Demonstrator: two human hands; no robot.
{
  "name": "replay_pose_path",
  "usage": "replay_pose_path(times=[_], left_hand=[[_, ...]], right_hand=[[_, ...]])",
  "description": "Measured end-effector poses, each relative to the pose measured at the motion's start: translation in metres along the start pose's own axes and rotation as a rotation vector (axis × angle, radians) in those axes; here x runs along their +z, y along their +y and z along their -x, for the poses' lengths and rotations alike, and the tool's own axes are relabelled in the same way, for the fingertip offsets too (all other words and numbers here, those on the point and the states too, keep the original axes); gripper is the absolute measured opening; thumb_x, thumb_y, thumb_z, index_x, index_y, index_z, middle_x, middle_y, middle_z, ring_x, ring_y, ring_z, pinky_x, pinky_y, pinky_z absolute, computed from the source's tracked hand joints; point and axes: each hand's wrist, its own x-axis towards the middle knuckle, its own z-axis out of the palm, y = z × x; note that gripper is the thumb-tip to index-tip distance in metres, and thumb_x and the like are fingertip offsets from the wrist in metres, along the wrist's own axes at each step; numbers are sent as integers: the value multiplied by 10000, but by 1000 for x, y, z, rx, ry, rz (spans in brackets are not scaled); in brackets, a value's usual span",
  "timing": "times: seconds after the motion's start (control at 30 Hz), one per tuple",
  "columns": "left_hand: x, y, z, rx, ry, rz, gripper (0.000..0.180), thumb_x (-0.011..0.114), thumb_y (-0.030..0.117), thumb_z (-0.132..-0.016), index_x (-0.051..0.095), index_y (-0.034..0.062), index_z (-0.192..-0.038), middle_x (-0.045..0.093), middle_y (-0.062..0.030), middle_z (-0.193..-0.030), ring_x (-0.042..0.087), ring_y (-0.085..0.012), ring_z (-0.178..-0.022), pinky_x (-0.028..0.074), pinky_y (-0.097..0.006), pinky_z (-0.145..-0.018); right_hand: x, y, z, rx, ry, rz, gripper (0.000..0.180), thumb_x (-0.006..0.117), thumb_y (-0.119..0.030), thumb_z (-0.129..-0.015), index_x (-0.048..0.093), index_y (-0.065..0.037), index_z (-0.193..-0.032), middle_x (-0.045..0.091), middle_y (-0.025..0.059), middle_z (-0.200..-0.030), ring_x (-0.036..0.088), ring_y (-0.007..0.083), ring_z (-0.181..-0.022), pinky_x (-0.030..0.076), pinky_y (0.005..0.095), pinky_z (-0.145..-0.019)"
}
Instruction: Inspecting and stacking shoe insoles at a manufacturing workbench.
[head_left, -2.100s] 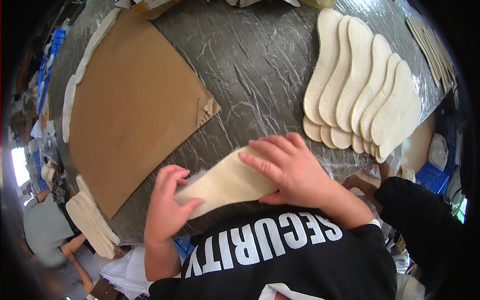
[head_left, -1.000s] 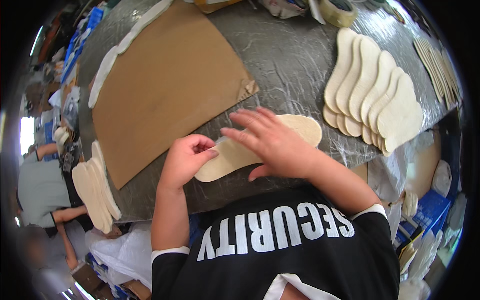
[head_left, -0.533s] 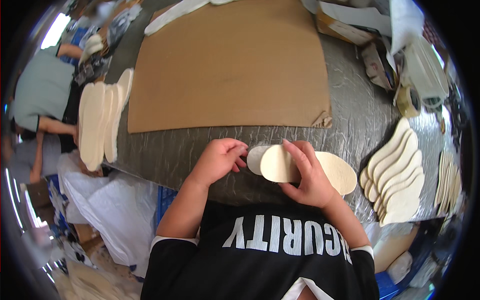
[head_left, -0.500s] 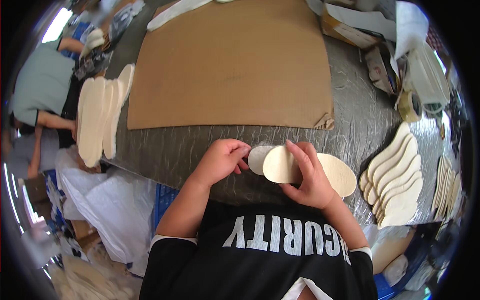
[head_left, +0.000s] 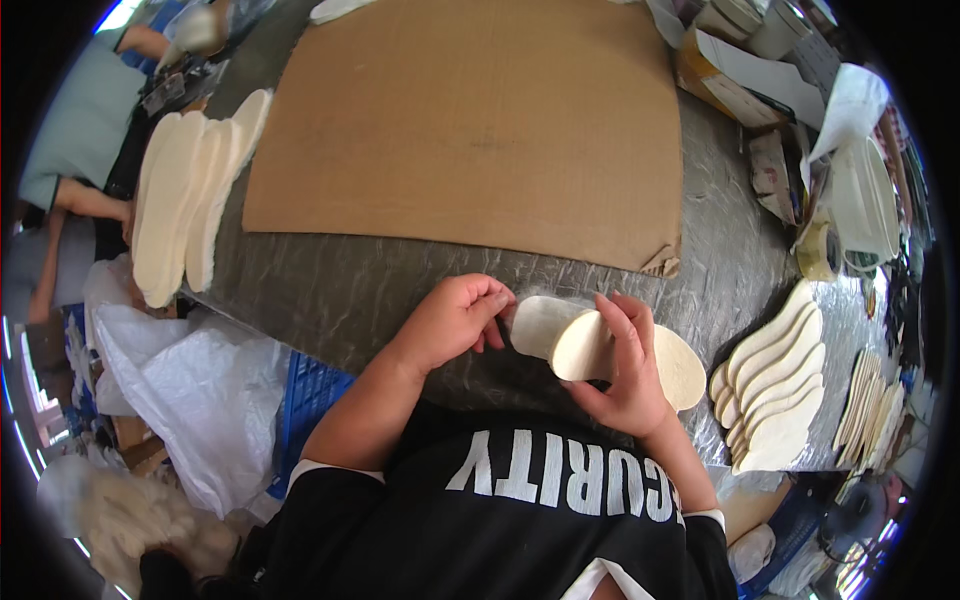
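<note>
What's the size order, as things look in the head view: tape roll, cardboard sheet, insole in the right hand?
1. Cardboard sheet
2. Insole in the right hand, partly covered by it
3. Tape roll

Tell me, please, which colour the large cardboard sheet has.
The cardboard sheet is brown, best seen in the head view.

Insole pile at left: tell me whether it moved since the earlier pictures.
No: the insole pile still lies beside the near-left corner of the cardboard; the view shifted.
</note>
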Motion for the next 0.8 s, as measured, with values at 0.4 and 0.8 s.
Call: replay_pose_path(times=[0.4, 0.8], left_hand=[[29, -12, 0, 133, -28, -103, 170, 622, 163, -904, 636, -4, -875, 639, -49, -710, 579, -91, -567, 457, -264, -512], [25, -27, -29, 214, -118, 444, 165, 608, 122, -922, 638, -34, -968, 657, -93, -886, 650, -163, -796, 555, -307, -730]], right_hand=[[8, 30, 23, -25, 120, 76, 993, 861, -251, -588, 337, -47, -1406, 380, 195, -1255, 411, 361, -1160, 333, 439, -1016], [0, 24, 15, -1, 149, 74, 929, 799, -457, -690, 370, -14, -1384, 379, 216, -1311, 383, 381, -1231, 286, 471, -1053]])
